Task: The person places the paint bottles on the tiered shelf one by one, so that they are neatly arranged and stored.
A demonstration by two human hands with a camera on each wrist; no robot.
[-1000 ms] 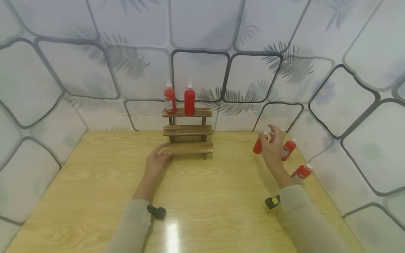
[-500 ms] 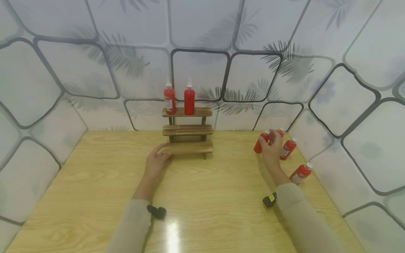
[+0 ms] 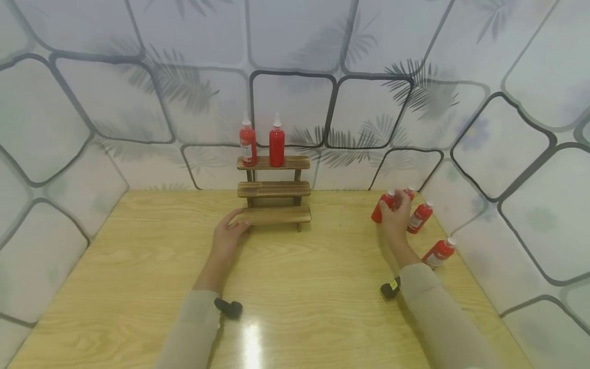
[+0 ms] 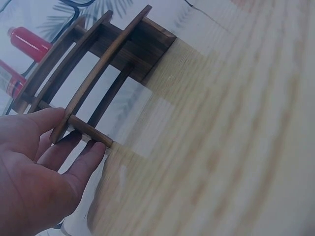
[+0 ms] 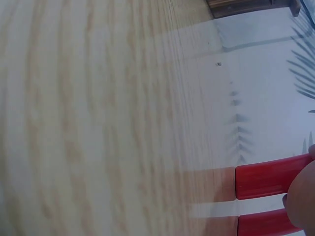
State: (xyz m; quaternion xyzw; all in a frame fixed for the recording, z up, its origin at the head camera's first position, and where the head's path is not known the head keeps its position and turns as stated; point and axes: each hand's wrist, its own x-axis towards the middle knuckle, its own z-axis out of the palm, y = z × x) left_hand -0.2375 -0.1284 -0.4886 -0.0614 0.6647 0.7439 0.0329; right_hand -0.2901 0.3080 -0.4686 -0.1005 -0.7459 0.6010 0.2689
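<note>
My left hand (image 3: 227,236) grips the left end of the lowest step of a three-step wooden stand (image 3: 274,189). In the left wrist view, the fingers of my left hand (image 4: 54,167) curl at the step's end and its side leg. At the right of the table, my right hand (image 3: 395,215) holds the upper part of an upright red bottle (image 3: 378,211) with a white cap, thumb on the near side. The right wrist view has that red bottle's base (image 5: 263,178) at table level, partly covered by the fingers. Two red bottles with white nozzles (image 3: 276,146) stand on the top step.
Behind my right hand another red bottle (image 3: 409,191) shows partly. Two more, a labelled red bottle (image 3: 419,218) and a nearer one (image 3: 439,252), stand along the right wall. Patterned walls (image 3: 295,107) close off the back and sides of the wooden table (image 3: 295,297).
My right hand has come down from around the cap and closed on the bottle, uncovering the one behind. The left hand and the stand have stayed put.
</note>
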